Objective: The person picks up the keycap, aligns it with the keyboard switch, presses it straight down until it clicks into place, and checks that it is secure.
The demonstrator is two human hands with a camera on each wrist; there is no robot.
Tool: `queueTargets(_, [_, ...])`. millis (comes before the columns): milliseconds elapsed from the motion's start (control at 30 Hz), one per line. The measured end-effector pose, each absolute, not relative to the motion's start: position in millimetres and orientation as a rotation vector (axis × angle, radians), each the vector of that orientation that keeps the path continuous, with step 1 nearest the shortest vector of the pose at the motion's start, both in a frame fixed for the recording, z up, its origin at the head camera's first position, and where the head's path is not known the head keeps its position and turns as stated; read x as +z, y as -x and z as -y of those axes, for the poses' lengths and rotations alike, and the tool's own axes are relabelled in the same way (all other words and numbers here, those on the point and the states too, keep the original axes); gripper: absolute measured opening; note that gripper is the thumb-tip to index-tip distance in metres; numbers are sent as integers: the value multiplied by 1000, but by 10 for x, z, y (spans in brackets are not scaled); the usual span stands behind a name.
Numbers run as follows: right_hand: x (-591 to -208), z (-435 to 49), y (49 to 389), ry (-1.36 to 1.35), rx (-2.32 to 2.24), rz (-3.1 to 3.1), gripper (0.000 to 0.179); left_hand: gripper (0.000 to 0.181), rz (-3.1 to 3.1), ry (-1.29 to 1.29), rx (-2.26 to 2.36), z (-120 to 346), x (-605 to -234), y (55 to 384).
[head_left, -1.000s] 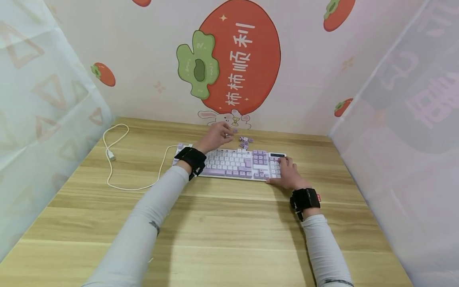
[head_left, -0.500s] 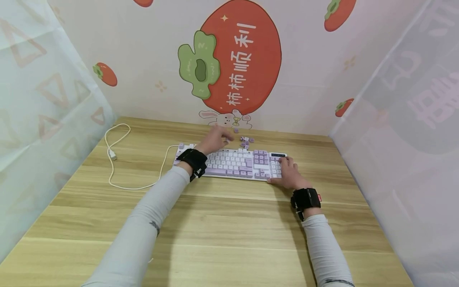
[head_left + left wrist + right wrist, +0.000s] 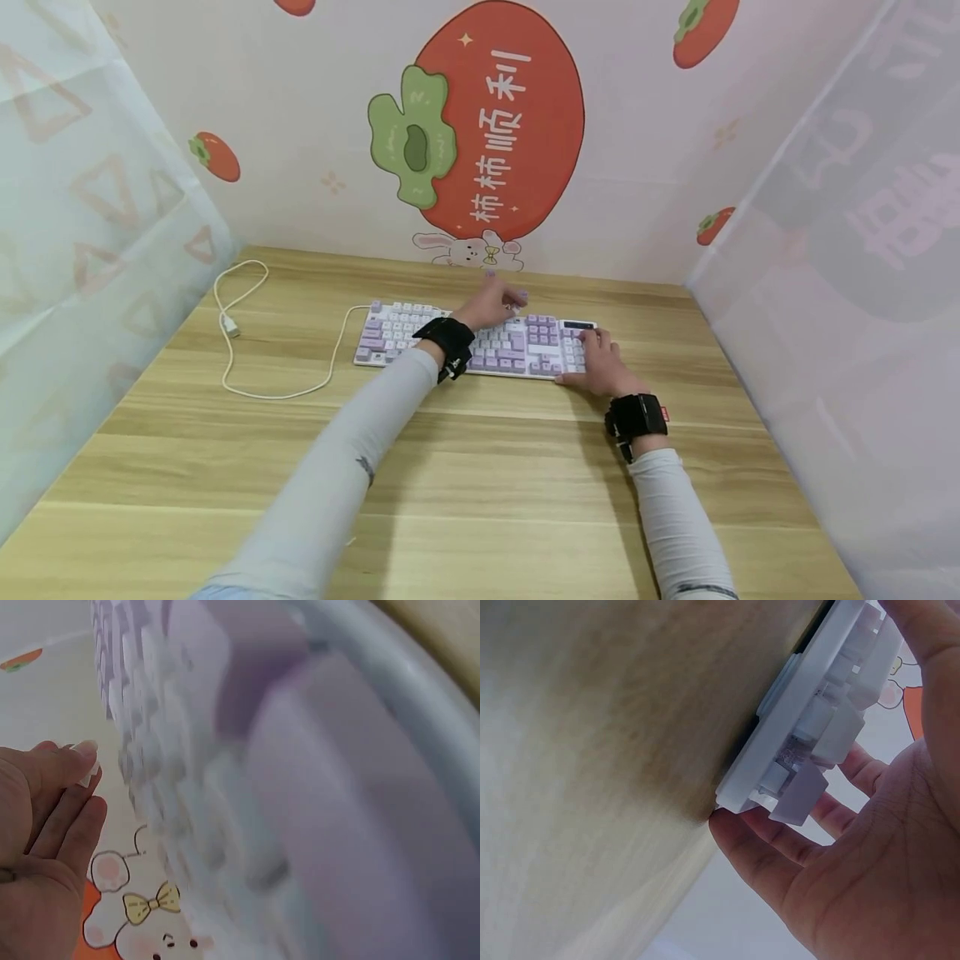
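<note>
A white and lilac keyboard lies across the far part of the wooden table. My left hand reaches over its back edge, beside a few loose lilac keycaps. In the left wrist view, its thumb and forefinger pinch a small white keycap, mostly covered by the fingertips. My right hand grips the keyboard's right end; the right wrist view shows fingers curled against that end, with the thumb along the front side. Another lilac keycap lies farther back, near the wall.
A white cable runs from the keyboard's back left and loops on the table, ending in a USB plug. A printed backdrop stands right behind the table, and fabric panels flank both sides.
My left hand has moved right along the keyboard's back edge, to the loose keycaps, uncovering the left keys. My right hand stays on the keyboard's right end.
</note>
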State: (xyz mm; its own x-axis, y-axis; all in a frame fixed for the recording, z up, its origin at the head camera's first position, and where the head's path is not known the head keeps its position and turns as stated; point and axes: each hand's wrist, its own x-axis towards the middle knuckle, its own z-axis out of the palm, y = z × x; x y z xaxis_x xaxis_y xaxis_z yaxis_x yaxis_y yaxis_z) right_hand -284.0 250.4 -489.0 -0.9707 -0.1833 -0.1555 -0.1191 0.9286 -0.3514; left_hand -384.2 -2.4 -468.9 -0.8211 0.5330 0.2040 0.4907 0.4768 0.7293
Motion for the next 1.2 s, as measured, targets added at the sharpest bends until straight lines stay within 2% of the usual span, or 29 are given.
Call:
queueTargets(300, [-4905,-2519,2871,218,-530,-2890,101,30,-2658,-852,1303,-129,-4817,3908])
queueTargets(600, [-4922,-2538,2890,207,-524,-2892,101,20,-2659,-964,1165,-74,-4906,3997])
queueTargets(1067, [-4914,-2512,2863,222,-513,-2900,98,30,-2620,-758,1274,-59,-4840,3919])
queueTargets(1200, [-4914,-2505,2864,217,-510,-2898,99,23,-2732,-844,1095,-80,-4818,3910])
